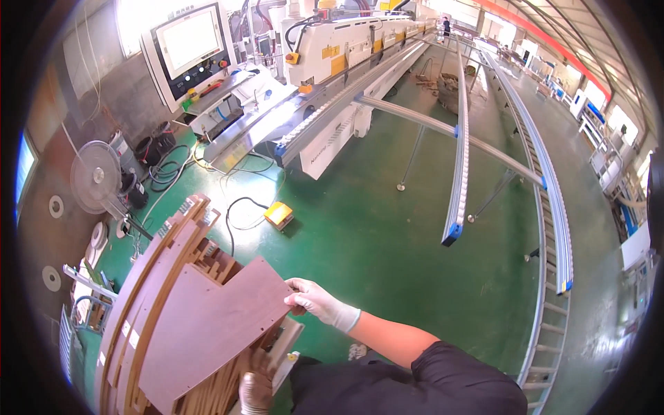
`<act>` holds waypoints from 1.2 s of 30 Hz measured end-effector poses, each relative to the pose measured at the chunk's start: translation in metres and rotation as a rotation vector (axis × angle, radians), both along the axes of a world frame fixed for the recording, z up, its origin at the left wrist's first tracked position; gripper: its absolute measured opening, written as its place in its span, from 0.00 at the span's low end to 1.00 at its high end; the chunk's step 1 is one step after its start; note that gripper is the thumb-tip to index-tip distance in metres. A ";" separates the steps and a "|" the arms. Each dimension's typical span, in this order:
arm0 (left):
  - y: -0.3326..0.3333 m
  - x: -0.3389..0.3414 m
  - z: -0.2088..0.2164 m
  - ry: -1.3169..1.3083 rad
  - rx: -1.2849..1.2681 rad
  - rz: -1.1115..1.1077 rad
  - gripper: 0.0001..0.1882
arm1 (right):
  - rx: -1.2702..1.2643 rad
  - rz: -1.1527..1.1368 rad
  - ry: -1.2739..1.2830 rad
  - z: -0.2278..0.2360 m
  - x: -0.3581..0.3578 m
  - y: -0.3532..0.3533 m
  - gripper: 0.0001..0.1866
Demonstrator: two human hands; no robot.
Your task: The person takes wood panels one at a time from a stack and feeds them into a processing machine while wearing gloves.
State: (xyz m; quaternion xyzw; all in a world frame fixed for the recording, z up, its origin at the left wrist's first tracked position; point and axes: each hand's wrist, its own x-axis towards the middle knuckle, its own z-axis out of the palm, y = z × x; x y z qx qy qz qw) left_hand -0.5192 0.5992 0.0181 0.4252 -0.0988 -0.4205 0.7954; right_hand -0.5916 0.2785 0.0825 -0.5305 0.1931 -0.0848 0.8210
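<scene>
Panel [214, 325], flat, mauve-brown, with a notch in its upper side and small dark holes near its edges; located lower left of the frame, lying over a stack of boards [153, 287] of like colour, some with curved edges. Right hand [315, 302], in a white glove, forearm entering from the lower right; clamped on the panel's right-hand corner, thumb and fingers together at the edge. Left hand [256, 391], gloved, at the bottom of the frame, below the panel's lower right edge; fingers blurred and dark, so whether they grip anything cannot be told. Pedal box [279, 215], yellow, with a black cable, on the green floor [339, 228] above the panel. Disc [97, 176], round and grey, upright at the left. Control console [188, 52], white-framed with a pale screen and dark button strip, upper left. Machine [360, 41], long, white with yellow parts, running from upper centre into the distance. Support rail [462, 159], blue-tipped, right of centre; a second, longer rail [560, 228], ladder-like, at the right. Person [447, 26], small and dark-clothed, far off at the top.
</scene>
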 end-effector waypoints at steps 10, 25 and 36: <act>-0.161 -0.005 0.051 0.360 -0.249 0.007 0.29 | 0.063 -0.168 -0.014 -0.010 -0.069 -0.190 0.21; -0.465 0.040 0.040 -0.356 0.334 -0.303 0.11 | 0.004 -0.442 0.401 -0.177 -0.187 -0.391 0.31; -0.661 0.118 0.011 0.439 0.042 0.108 0.21 | 0.160 -0.629 0.238 -0.197 -0.121 -0.546 0.25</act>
